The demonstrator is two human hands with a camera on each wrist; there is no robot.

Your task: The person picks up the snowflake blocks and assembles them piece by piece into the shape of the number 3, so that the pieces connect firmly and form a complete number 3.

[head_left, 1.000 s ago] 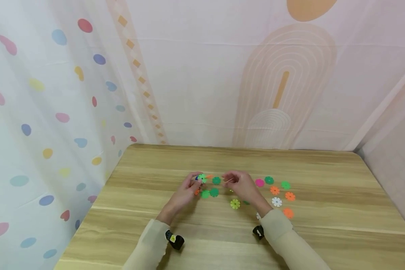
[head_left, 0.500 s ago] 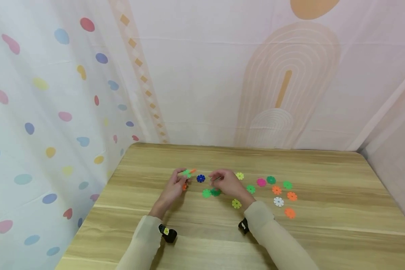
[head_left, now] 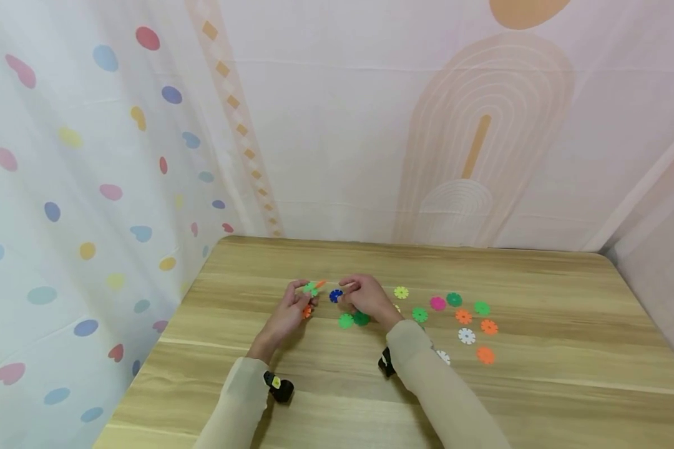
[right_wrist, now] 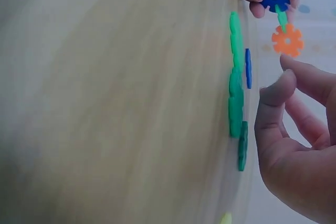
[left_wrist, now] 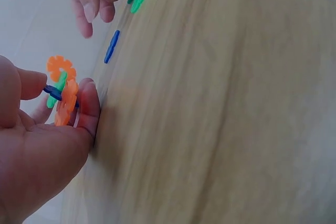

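The left hand (head_left: 288,310) pinches a small cluster of joined discs (left_wrist: 62,89), orange, green and blue ones slotted together, between thumb and fingertips just above the table (head_left: 539,399). In the left wrist view the cluster sits at the fingertips, one orange disc sticking up on top. The right hand (head_left: 365,299) hovers just beside it, fingers loosely curled and holding nothing that can be seen; its thumb and forefinger stand apart in the right wrist view. The two hands are near each other but not touching.

A loose blue disc (head_left: 335,295) lies flat on the table between the hands, right under the right hand's fingertips. Two green discs (head_left: 352,320) lie side by side just below the right hand. Further right, well apart from the hands, more discs are scattered: a yellow disc (head_left: 401,292), a pink disc (head_left: 438,303), green, orange and white ones. A pale patterned curtain (head_left: 337,125) hangs behind the table
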